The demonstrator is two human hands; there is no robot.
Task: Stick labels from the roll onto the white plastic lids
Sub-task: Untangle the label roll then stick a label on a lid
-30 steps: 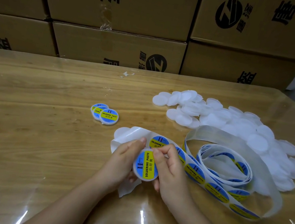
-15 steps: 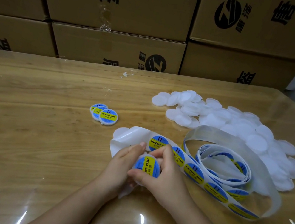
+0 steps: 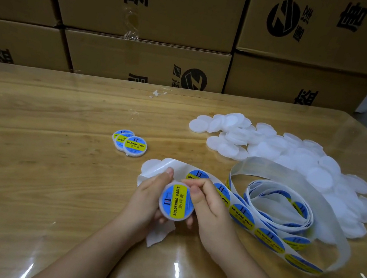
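Observation:
A white plastic lid point(image 3: 176, 202) with a blue and yellow label on its top sits between my two hands above the table. My left hand point(image 3: 147, 196) cups it from the left and below, fingers curled round its rim. My right hand point(image 3: 209, 204) pinches its upper right edge with thumb and fingers. The label roll point(image 3: 269, 217) lies loose to the right, its strip of blue and yellow labels running under my hands. A heap of plain white lids point(image 3: 296, 158) lies behind it. Three labelled lids point(image 3: 130, 143) lie overlapping at centre left.
Stacked cardboard boxes point(image 3: 142, 58) wall off the table's far edge. The wooden table point(image 3: 26, 160) carries a glossy clear cover. Empty backing paper point(image 3: 158, 232) trails below my hands. The table's right edge is near the lid heap.
The lid was turned between my fingers with the right hand over its face; now its labelled face shows fully again. Hands stayed in the same spot.

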